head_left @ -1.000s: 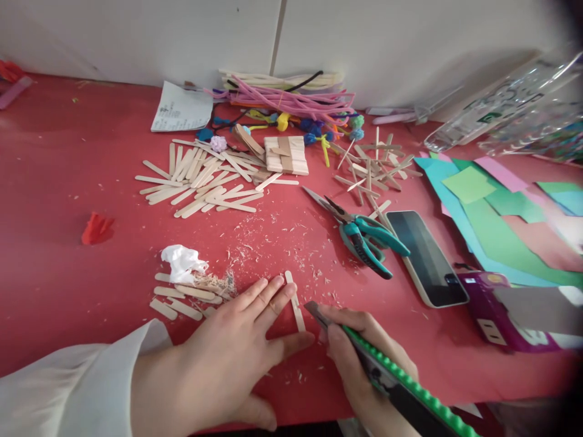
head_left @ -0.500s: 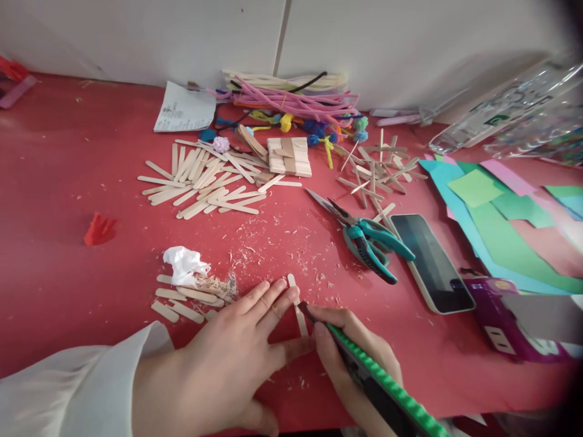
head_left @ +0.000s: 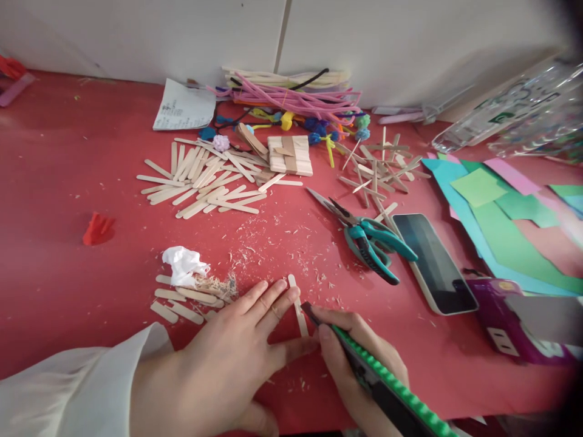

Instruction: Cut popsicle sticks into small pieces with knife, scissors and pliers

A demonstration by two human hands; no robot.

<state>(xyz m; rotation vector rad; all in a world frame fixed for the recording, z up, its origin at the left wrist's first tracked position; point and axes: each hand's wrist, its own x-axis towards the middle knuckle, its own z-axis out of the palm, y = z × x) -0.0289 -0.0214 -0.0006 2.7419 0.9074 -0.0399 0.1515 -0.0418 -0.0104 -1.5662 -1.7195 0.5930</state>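
Observation:
A short wooden craft stick (head_left: 297,305) lies on the red table between my hands. My left hand (head_left: 228,355) rests palm down with its fingers spread. One fingertip presses at the stick's left edge and another lies over its near end. My right hand (head_left: 359,358) grips a green and black utility knife (head_left: 387,379). The knife's dark blade tip points at the stick's right edge; whether it touches the wood I cannot tell. Cut stick pieces (head_left: 182,309) and a crumpled white tissue (head_left: 184,265) lie left of my left hand.
Pliers with teal handles (head_left: 373,249), a phone (head_left: 432,261) and coloured paper (head_left: 510,224) are on the right. Behind lie loose craft sticks (head_left: 200,176), a bundle of sticks (head_left: 300,155) and pink pipe cleaners (head_left: 291,97). Wood shavings (head_left: 259,233) are scattered over the tabletop.
My right hand and the knife have shifted very slightly to the right, the blade a little away from the stick. My left hand and the stick stay put.

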